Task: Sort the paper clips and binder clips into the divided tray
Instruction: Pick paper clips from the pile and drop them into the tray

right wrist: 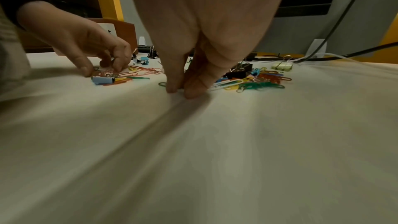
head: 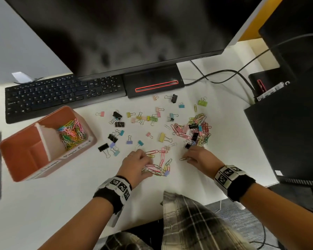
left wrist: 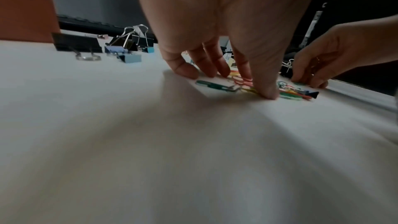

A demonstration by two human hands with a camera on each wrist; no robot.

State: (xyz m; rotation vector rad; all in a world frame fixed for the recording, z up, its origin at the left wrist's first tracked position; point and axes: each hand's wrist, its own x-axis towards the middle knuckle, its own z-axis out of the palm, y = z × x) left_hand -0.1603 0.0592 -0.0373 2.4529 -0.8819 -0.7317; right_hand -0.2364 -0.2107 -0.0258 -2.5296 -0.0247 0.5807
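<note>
A salmon divided tray (head: 22, 159) stands at the left, and its far compartment holds a heap of coloured paper clips (head: 72, 134). Binder clips (head: 119, 124) in black and pastel colours lie scattered over the white desk. My left hand (head: 149, 166) (left wrist: 228, 83) is curled over a small bunch of paper clips (head: 161, 165), with the thumb pressing on them. A light blue binder clip (right wrist: 103, 80) lies at that bunch's edge. My right hand (head: 187, 159) (right wrist: 180, 91) pinches a single paper clip (head: 183, 159) against the desk, just in front of a mixed pile (head: 201, 129) of paper clips and binder clips.
Across the back of the desk are a black keyboard (head: 61, 94), a monitor (head: 116, 33) and its stand (head: 154, 82). A black computer case (head: 287, 132) borders the right side, with cables (head: 224, 73) behind the pile. The desk's front edge is near my body.
</note>
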